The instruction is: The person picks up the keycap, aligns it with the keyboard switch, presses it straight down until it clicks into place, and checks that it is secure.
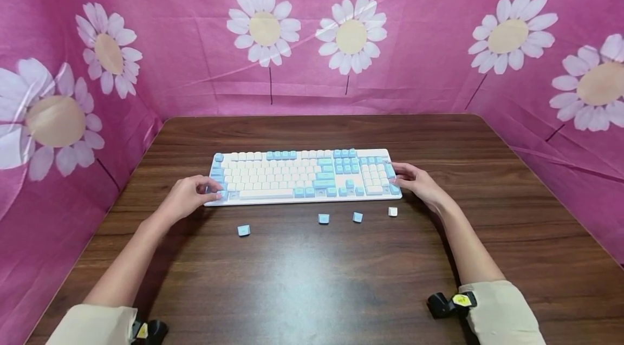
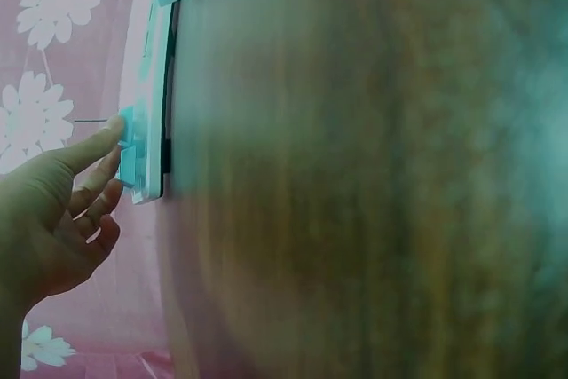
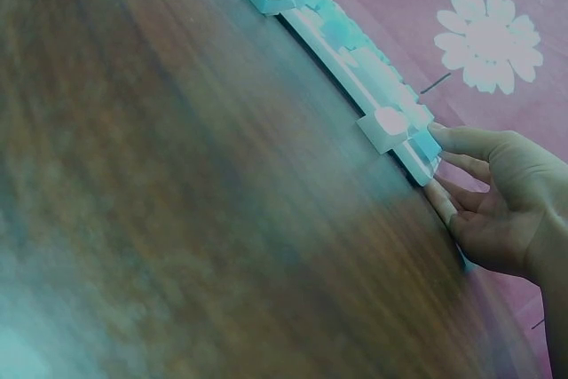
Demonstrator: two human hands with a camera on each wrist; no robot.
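Note:
A white and light-blue computer keyboard [image 1: 273, 200] lies across the middle of the table. My left hand [image 1: 187, 193] holds its left end, thumb near the front corner keys and fingers at the side. At the opposite end, my right hand [image 1: 416, 182] grips the right edge, its fingertips at the number pad side. Gaps show in the keyboard's front row. Loose on the table before it lie three light-blue keycaps, a left one [image 1: 244, 230], a middle one [image 1: 324, 219] and a right one [image 1: 358, 217], plus a white keycap [image 1: 392, 212] near the right hand.
The dark wood-grain table [image 1: 302, 280] reaches back to a pink cloth [image 1: 195, 36] with large white flowers, which hangs behind it and on both sides. Black devices, one on the left sleeve [image 1: 97, 323] and one on the right sleeve [image 1: 502, 315], sit at the forearms.

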